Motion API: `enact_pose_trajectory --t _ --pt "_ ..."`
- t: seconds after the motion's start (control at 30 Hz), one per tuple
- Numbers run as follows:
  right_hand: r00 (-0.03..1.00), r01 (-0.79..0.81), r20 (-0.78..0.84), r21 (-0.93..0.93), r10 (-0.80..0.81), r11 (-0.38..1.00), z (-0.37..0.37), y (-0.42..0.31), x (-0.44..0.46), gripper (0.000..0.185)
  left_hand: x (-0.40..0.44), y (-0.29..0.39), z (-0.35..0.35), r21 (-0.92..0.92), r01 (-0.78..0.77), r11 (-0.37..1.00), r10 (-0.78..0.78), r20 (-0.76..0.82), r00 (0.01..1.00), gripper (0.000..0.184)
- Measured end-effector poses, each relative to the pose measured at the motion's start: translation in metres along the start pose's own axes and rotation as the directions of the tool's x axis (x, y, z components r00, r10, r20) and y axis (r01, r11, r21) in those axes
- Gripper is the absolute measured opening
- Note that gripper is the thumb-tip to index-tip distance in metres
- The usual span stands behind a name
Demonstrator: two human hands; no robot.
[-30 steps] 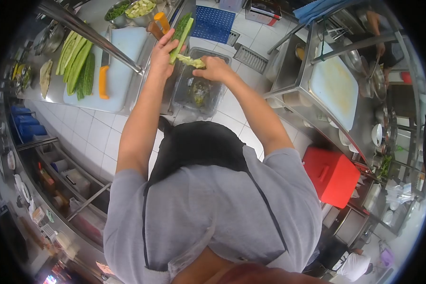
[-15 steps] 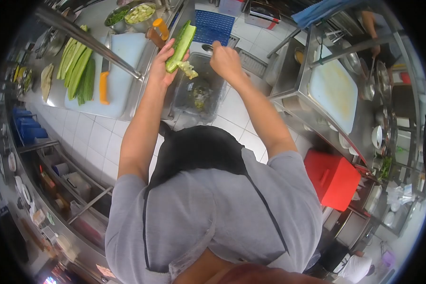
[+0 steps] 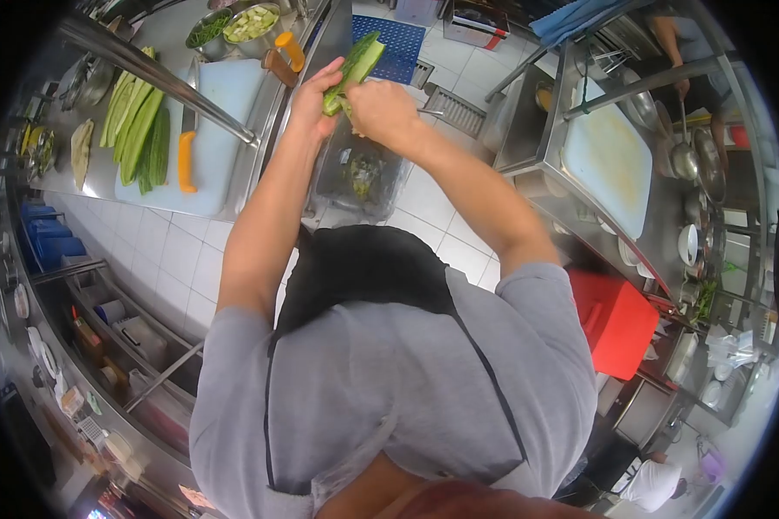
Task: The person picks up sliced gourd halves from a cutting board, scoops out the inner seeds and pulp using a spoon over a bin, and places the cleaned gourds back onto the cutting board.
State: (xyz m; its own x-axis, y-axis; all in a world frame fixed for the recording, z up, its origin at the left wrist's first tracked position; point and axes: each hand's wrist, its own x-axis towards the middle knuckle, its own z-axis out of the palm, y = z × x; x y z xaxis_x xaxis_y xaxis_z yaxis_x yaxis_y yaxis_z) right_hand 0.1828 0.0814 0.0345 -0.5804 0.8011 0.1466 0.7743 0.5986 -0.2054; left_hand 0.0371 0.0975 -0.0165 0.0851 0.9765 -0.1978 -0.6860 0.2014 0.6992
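A halved green cucumber point(image 3: 366, 62) is held tilted in my left hand point(image 3: 312, 97), its cut side facing right. My right hand point(image 3: 384, 112) is closed against the cucumber's lower part, gripping a spoon point(image 3: 431, 112) whose handle end sticks out to the right; its bowl is hidden. Below both hands stands a clear plastic bin point(image 3: 326, 186) with scraps point(image 3: 360, 173) at its bottom. Left of me, more cut cucumbers point(image 3: 138, 121) lie partly on a pale cutting board point(image 3: 220, 177), beside an orange-handled knife point(image 3: 186, 162).
Two metal bowls point(image 3: 227, 43) of cut vegetables and an orange-capped bottle point(image 3: 290, 52) stand at the counter's far end. A metal rail point(image 3: 173, 86) crosses above the board. Another counter point(image 3: 528, 173) and a red box point(image 3: 617, 324) are on the right. A co-worker's arm point(image 3: 669, 39) shows at upper right.
My right hand has come left from beyond the bin onto the cucumber. The pale pulp hanging from the cucumber's lower end is now mostly hidden behind my hand.
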Motion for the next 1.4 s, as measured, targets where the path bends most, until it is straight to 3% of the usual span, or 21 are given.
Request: enact_pose_trajectory --t 0.13,0.33,0.43,0.53,0.63,0.77,0.97,1.07,1.27,1.3,1.4 --pt "0.996 -0.080 0.037 0.070 0.078 0.994 -0.007 -0.009 -0.008 0.019 0.008 -0.005 -0.005 -0.041 0.053 0.998 -0.053 0.005 0.999 0.051" --pt "0.999 0.037 -0.038 0.039 -0.035 0.999 0.003 -0.005 -0.024 0.020 0.011 -0.024 -0.001 -0.066 0.037 0.997 -0.042 -0.072 0.997 0.052" --pt "0.997 0.028 -0.077 0.002 -0.028 1.000 0.008 -0.006 -0.030 0.019 0.011 -0.031 0.000 -0.081 0.004 0.997 -0.010 -0.068 0.998 0.053" --pt "1.000 0.023 0.012 0.006 -0.023 1.000 0.001 -0.007 -0.039 0.014 0.000 -0.034 0.006 -0.031 -0.001 1.000 -0.001 -0.052 0.999 0.054" --pt "0.995 0.079 -0.052 -0.010 -0.080 0.997 0.001 -0.003 -0.050 0.015 -0.006 -0.037 0.006 -0.041 -0.037 0.998 0.035 -0.038 0.999 0.051" --pt "0.982 -0.126 -0.151 -0.068 0.115 0.990 0.003 0.029 -0.030 0.014 -0.003 -0.035 -0.003 -0.018 -0.092 0.996 0.092 -0.004 0.996 0.048" --pt "0.955 -0.153 -0.285 -0.252 0.078 0.955 0.001 0.076 0.024 0.012 -0.013 -0.029 0.013 0.067 -0.087 0.994 0.086 0.029 0.996 0.047" --pt "0.986 -0.032 -0.166 -0.242 -0.009 0.970 0.000 0.065 0.021 0.010 -0.009 -0.028 0.013 0.092 -0.115 0.989 0.114 0.019 0.993 0.048" --pt "0.997 -0.036 -0.067 -0.059 0.032 0.998 0.002 0.016 -0.009 0.011 0.000 -0.032 0.001 0.046 -0.126 0.991 0.127 -0.031 0.991 0.046" --pt "0.996 0.070 -0.045 -0.094 -0.074 0.993 0.005 0.011 -0.016 0.012 0.000 -0.033 0.000 0.042 -0.119 0.992 0.121 -0.045 0.992 0.045" --pt "0.998 -0.057 0.014 -0.060 0.058 0.997 -0.001 0.010 -0.017 0.012 -0.002 -0.034 0.002 0.028 -0.112 0.993 0.113 -0.058 0.992 0.044"
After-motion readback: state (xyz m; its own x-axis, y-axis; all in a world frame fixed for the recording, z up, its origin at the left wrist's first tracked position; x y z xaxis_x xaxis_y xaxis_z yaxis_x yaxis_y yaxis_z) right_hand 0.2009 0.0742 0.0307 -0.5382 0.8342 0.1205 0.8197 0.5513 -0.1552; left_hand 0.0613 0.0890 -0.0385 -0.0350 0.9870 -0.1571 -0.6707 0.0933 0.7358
